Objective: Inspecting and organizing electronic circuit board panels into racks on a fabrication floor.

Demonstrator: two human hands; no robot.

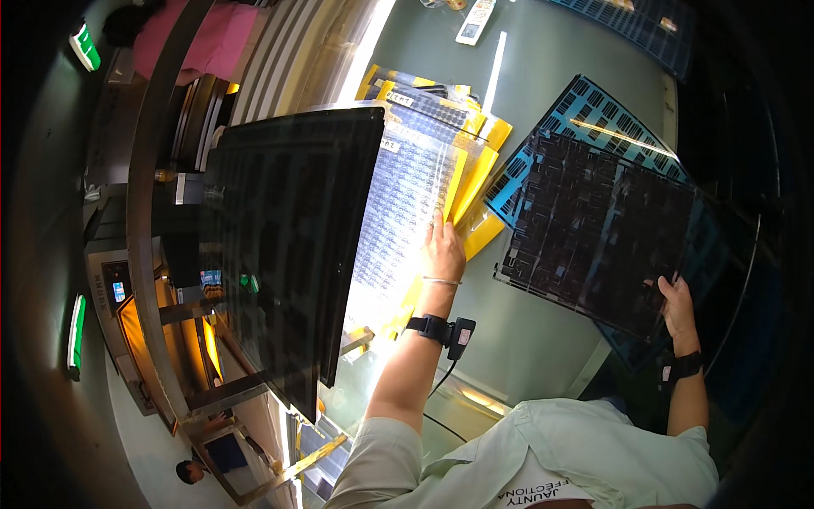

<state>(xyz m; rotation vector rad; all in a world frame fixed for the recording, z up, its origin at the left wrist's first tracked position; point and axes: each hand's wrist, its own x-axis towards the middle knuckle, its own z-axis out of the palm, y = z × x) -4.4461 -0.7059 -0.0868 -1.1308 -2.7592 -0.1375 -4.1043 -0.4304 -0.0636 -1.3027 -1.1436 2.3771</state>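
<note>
My left hand (443, 250) rests flat, fingers together, on a stack of clear plastic sheets with printed grids (403, 204) that lie over yellow sheets (476, 182). A large dark panel (292, 246) stands just left of that stack. My right hand (677, 307) grips the near corner of a black gridded tray (593, 229) and holds it tilted above a blue gridded tray (585, 114) on the grey table. Both wrists wear black bands.
A white remote-like device (475, 21) lies at the table's far edge, with another blue tray (644, 30) at the far right. A person in pink (199, 38) is at the upper left. Metal framing and machinery (153, 280) fill the left side.
</note>
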